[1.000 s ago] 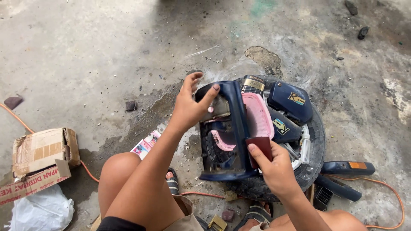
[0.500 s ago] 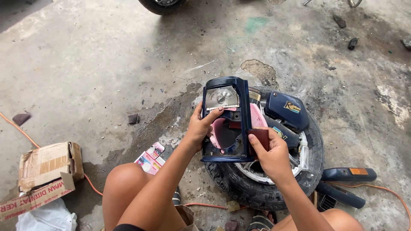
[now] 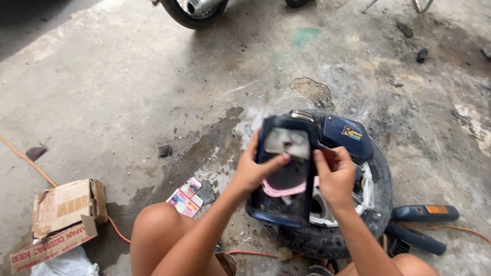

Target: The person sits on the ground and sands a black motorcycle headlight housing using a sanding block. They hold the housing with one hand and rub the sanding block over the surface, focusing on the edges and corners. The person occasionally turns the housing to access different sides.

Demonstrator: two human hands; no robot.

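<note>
A dark blue plastic motorcycle body panel with a pink inner piece is held up over a small tyre lying on the concrete floor. My left hand grips the panel's left edge, thumb across its pale inner face. My right hand holds the panel's right edge, with a small dark red piece under the fingers. A second dark blue panel rests on the tyre behind my right hand.
A torn cardboard box lies at lower left, with an orange cable running past it. A pink packet lies by my knee. A black and orange tool sits right of the tyre. A motorcycle wheel stands at the top.
The panel has been tilted up and turned toward me. My left hand slid from its lower left edge up to the left side, and my right hand shifted up along the right edge.
</note>
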